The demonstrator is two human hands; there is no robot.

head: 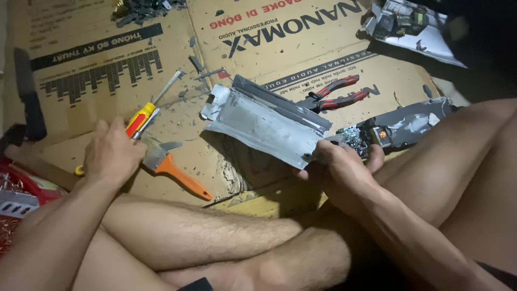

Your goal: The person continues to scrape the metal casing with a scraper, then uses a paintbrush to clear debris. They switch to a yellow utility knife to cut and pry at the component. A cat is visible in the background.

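Both hands work: my left hand (110,153) grasps the screwdriver (142,119) (yellow-red handle), my right hand (342,164) seemingly pinches the grey metal sheet (266,126).

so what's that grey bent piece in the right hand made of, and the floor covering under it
Grey panel: looks like thin sheet metal, dull matte, with folded edges and creases, held by the right hand. Floor covering: flattened brown corrugated cardboard, printed, with torn edges.

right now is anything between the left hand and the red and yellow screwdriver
Nothing visible. The left hand is already on the red and yellow screwdriver, fingers around the lower handle. The orange-handled scraper lies just beside the hand on the cardboard, not between them.
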